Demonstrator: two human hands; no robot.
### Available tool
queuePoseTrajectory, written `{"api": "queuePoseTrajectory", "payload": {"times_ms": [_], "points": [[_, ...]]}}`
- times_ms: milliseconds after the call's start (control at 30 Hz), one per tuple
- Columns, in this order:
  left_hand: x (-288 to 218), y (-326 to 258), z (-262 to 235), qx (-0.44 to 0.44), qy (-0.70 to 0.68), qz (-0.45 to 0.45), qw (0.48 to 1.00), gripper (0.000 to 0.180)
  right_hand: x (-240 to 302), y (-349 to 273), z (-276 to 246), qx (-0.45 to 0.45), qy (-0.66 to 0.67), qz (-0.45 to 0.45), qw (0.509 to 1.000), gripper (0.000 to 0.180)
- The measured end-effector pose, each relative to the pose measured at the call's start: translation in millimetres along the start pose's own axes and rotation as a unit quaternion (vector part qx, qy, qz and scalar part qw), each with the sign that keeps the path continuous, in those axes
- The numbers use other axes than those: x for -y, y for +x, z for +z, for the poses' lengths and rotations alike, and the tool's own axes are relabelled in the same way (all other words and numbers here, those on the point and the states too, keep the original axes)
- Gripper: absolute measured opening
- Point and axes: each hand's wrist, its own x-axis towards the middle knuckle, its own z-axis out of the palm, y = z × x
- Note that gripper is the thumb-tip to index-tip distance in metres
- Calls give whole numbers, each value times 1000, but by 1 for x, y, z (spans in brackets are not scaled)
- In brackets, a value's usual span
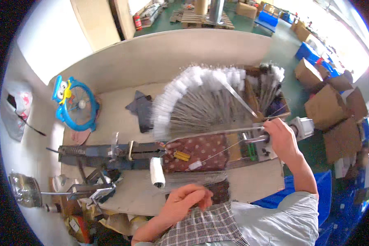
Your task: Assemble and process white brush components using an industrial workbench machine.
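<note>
My right hand (pixel 281 138) is closed at the right end of the bench, beside a metal spindle (pixel 256 140) and a pale motor housing (pixel 303 128). Whatever its fingertips pinch is hidden. From the spindle a thin wire slants down to a small white piece (pixel 195 165) on a brown dotted cloth (pixel 209 149). My left hand (pixel 187 198), slightly blurred, hangs curled before my checked apron (pixel 203 225), with nothing visible in it. Thin wire stems with white ends form a large fanned pile (pixel 201 106) behind the cloth. A white roll (pixel 156 172) lies left of it.
A dark rail with clamps (pixel 131 151) runs along the bench. A blue duck-headed wheel (pixel 78 104) stands at the back left, near a grey cloth (pixel 141 110). Past the right edge are cardboard boxes (pixel 326 105) and blue sheeting (pixel 315 194). A low wall (pixel 151 57) bounds the back.
</note>
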Motion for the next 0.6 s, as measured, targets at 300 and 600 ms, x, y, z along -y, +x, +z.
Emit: {"api": "queuePoseTrajectory", "payload": {"times_ms": [300, 600], "points": [[24, 171, 31, -123, 683, 265, 670, 21, 9, 21, 44, 16, 218, 36, 975, 21], [3, 167, -16, -222, 820, 265, 456, 19, 4, 40, 51, 155, 259, -23, 953, 11]]}}
